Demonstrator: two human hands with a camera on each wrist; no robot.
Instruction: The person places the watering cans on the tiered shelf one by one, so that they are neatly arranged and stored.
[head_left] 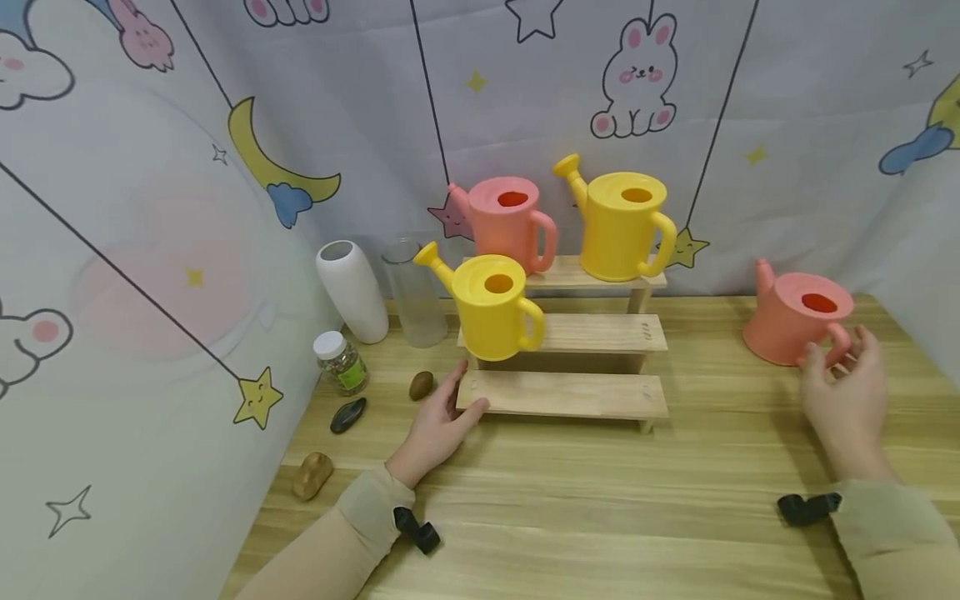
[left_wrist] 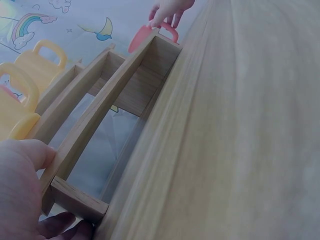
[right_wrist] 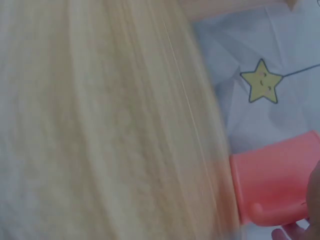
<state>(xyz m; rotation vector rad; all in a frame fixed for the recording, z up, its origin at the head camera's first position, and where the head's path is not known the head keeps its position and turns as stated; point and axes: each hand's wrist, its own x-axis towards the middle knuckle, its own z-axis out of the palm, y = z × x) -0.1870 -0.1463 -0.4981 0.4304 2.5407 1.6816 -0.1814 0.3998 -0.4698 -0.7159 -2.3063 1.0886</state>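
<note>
At the right of the head view, my right hand (head_left: 847,404) pinches the handle of a pink watering can (head_left: 780,325) that stands on the table. Its spout points away from the hand. My left hand (head_left: 435,429) grips the left end of the lowest step of a wooden stepped shelf (head_left: 562,395). In the left wrist view its thumb (left_wrist: 35,152) lies on the step's edge, with fingertips beside the leg below. One yellow watering can (head_left: 487,317) sits on the middle step. Another yellow watering can (head_left: 618,229) and a second pink watering can (head_left: 498,225) occupy the top step.
Left of the shelf stand a white vase (head_left: 352,292), a clear glass vase (head_left: 416,300) and a white-lidded jar (head_left: 341,364). Several stones lie before them, including a black stone (head_left: 348,415) and a golden one (head_left: 312,476). A printed curtain (head_left: 525,100) hangs behind the table.
</note>
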